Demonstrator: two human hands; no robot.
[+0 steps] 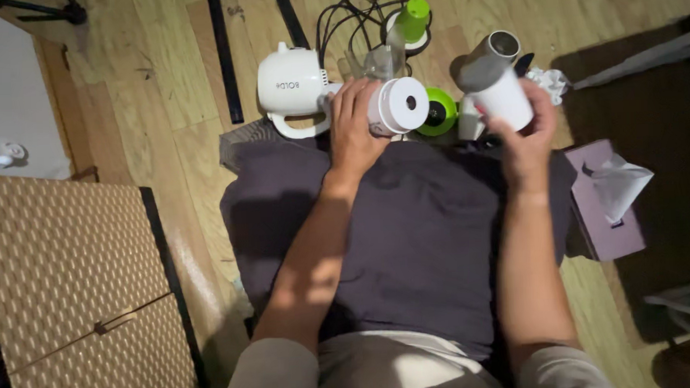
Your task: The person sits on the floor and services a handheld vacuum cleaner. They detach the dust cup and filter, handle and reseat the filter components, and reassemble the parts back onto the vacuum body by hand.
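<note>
Wooden floor [166, 93], grey cloth [430, 237], mauve tissue box [602, 227] at right; left hand [356, 128] clamped on white cylinder [395, 106], right hand [530, 138] gripping white-and-steel cup [498, 78].

Just right of your right hand sits a purple tissue box [602, 208]. Far left of your left hand lies a brown woven mat [65, 280]. Black cables [346, 14] curl beyond your hands.

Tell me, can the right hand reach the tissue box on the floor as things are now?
Probably not freely: the right hand is closed around a white cylindrical part. The purple tissue box lies close beside that forearm with nothing between, but the fingers are occupied.
</note>
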